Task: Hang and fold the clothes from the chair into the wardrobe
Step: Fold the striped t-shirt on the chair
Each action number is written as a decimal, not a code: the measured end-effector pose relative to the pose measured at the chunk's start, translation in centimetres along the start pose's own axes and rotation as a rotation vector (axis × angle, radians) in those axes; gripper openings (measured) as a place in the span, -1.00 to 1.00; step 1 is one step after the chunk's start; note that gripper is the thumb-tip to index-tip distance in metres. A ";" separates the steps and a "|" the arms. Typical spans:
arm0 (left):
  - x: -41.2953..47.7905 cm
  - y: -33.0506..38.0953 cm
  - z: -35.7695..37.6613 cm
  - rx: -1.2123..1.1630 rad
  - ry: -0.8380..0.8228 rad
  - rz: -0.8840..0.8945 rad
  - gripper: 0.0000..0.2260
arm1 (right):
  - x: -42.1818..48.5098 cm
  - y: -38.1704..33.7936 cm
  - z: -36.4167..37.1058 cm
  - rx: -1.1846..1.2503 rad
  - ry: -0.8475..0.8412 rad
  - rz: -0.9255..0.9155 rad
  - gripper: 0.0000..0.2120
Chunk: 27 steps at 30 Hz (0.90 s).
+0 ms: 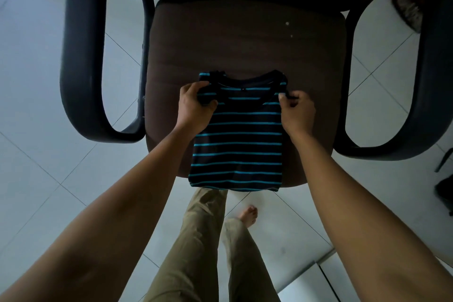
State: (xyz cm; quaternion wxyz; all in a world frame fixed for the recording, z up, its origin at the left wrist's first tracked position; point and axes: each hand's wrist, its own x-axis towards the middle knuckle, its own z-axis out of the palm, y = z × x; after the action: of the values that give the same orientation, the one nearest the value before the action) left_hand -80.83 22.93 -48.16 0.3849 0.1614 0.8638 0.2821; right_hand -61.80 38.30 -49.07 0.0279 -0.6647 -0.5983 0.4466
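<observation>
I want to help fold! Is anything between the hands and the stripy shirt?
No. Both hands are already on the shirt: the left hand and the right hand each grip a shoulder as it lies on the chair seat.

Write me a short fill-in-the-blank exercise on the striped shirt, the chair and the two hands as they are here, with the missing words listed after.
1. The striped shirt lies on the seat of the ____.
2. Its stripes are blue on a ____ ground.
3. The left hand and the right hand grip the shirt near its ____.
4. The shirt's lower edge hangs over the seat's ____ edge.

Missing words: chair; black; shoulders; front
</observation>
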 end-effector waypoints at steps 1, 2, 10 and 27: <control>-0.9 -0.3 0.0 -0.006 -0.023 0.006 -0.54 | -1.0 0.2 -0.2 -0.001 -0.025 -0.002 -0.62; -2.0 -0.8 -0.1 -0.009 -0.047 0.004 -0.56 | -2.2 0.7 -0.3 -0.004 -0.058 -0.007 -0.57; -6.9 -4.0 0.4 -0.055 -0.260 -0.099 -0.73 | -8.2 4.9 -0.9 0.026 -0.315 -0.159 -0.23; -21.0 4.9 -2.9 -0.398 -0.281 0.060 -0.63 | -16.5 4.6 -13.6 0.430 -0.288 -0.187 -0.71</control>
State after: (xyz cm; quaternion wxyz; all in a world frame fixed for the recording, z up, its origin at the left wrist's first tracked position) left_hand -69.06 15.32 -31.54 0.5168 0.1457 0.7242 0.4327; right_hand -47.78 30.23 -34.30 0.1243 -0.5151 -0.5465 0.6485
